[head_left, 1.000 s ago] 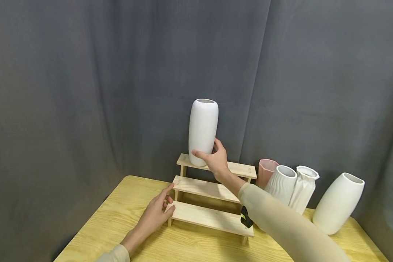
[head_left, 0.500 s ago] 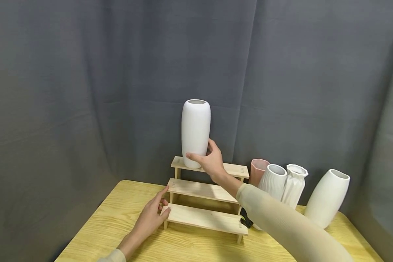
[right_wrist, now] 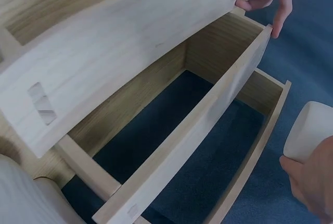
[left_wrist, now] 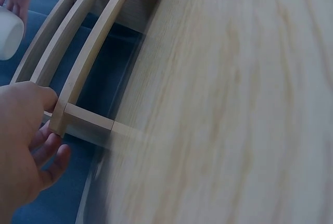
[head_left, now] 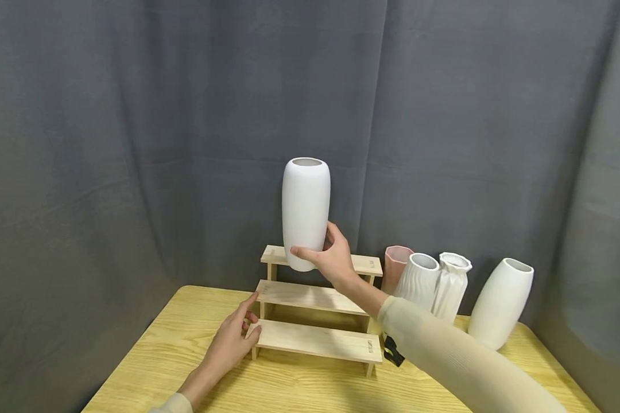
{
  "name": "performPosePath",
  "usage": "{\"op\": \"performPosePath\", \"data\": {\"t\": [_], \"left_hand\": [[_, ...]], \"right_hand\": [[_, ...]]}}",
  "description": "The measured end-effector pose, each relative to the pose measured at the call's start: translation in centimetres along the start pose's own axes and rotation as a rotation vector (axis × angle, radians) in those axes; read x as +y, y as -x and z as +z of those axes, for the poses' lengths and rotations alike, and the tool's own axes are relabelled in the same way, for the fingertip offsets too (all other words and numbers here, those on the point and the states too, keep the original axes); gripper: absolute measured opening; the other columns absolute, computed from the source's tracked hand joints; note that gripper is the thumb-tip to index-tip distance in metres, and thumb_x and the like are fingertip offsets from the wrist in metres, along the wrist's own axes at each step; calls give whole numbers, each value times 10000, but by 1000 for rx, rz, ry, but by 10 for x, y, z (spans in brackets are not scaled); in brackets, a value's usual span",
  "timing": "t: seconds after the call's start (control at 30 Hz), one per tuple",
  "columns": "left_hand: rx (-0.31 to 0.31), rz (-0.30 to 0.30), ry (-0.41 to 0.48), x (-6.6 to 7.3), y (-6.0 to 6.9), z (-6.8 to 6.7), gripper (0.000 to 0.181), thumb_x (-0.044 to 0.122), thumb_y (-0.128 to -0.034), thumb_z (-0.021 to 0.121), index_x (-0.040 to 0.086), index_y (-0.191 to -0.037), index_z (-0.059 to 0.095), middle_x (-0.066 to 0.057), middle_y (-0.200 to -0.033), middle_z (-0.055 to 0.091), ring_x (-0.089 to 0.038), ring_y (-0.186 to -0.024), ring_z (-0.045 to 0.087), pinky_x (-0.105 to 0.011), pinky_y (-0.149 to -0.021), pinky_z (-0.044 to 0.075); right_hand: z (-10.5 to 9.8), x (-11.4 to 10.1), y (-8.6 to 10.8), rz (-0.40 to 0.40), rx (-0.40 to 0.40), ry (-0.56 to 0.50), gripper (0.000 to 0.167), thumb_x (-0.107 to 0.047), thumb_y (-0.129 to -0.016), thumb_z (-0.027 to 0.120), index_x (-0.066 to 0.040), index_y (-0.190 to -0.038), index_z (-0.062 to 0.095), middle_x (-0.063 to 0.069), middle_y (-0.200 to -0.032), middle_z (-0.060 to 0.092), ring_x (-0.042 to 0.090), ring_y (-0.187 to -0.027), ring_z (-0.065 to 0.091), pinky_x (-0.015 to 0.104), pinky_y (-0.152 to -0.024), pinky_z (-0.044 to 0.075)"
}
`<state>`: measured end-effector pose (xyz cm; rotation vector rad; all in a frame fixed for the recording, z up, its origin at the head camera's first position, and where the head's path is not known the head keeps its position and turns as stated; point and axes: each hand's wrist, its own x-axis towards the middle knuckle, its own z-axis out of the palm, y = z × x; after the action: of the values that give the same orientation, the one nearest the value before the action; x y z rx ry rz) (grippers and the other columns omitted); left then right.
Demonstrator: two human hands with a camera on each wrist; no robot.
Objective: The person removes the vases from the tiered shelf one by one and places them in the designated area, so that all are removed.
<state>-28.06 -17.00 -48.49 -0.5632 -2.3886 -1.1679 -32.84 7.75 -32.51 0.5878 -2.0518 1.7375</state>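
Note:
My right hand [head_left: 330,259] grips a tall white vase [head_left: 306,206] near its base, thumb across the front. The vase is upright; its base overlaps the front edge of the top tier of a three-tier wooden stand [head_left: 315,338]. In the right wrist view only a part of the vase [right_wrist: 307,130] shows. My left hand [head_left: 232,338] holds the stand's left end, with the thumb at the bottom tier and the index finger reaching to the middle tier. The left wrist view shows the fingers curled about that tier's end [left_wrist: 61,117].
Right of the stand are a pink vase [head_left: 394,269], a wavy white vase [head_left: 417,281] and a pleated white vase [head_left: 450,287]. A smooth white vase [head_left: 501,304] leans farther right. A black object [head_left: 392,351] lies by the stand. Grey curtain [head_left: 212,143] hangs behind the table [head_left: 170,338].
The vase in my right hand has come slightly forward from the top tier, its base now lower than the tier's front edge in view. My left hand stays at the stand; the head view has shifted right.

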Motion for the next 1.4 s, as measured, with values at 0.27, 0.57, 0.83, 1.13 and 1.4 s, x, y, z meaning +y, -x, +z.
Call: {"op": "performPosePath", "data": {"t": [0.27,0.57,0.83,1.13,1.4], "left_hand": [[3,0,29,-7,1,-2,750,-14,-930,702,185,-1582,389,-14,-994,607,-171,-774,557,-270,-644,475],[7,15,-1,-13,-1,-6,750,-41,-922,687,179,-1578,396,0,-974,605,-146,-746,543,-252,-594,453],[-2,-9,-8,-12,-5,-7,761,-49,-928,670,197,-1587,380,-14,-982,596,-162,-758,535,-260,-592,447],[22,18,-33,-14,-12,-6,757,-30,-923,680,190,-1584,384,-2,-984,598,-132,-747,528,-264,-591,447],[18,-6,-15,-16,-11,-10,768,-31,-932,674,198,-1595,360,-52,-1040,575,-157,-757,504,-263,-600,435]], "right_hand": [[-5,-7,19,51,-29,-83,857,-225,-724,955,-218,-1448,496,19,-1338,604,261,-1164,624,471,-923,521],[-11,-20,41,103,-79,-150,862,-195,-717,955,-246,-1447,500,14,-1360,596,290,-1171,625,478,-885,540],[-27,-25,64,117,-93,-140,835,-158,-714,954,-232,-1427,526,23,-1348,620,271,-1132,658,470,-907,531],[-49,-22,86,95,-60,-133,788,-128,-705,954,-217,-1385,566,44,-1306,652,276,-1151,645,450,-909,535],[-65,-14,107,150,-52,-153,806,-59,-697,940,-213,-1396,568,79,-1327,633,301,-1171,627,472,-890,541]]}}
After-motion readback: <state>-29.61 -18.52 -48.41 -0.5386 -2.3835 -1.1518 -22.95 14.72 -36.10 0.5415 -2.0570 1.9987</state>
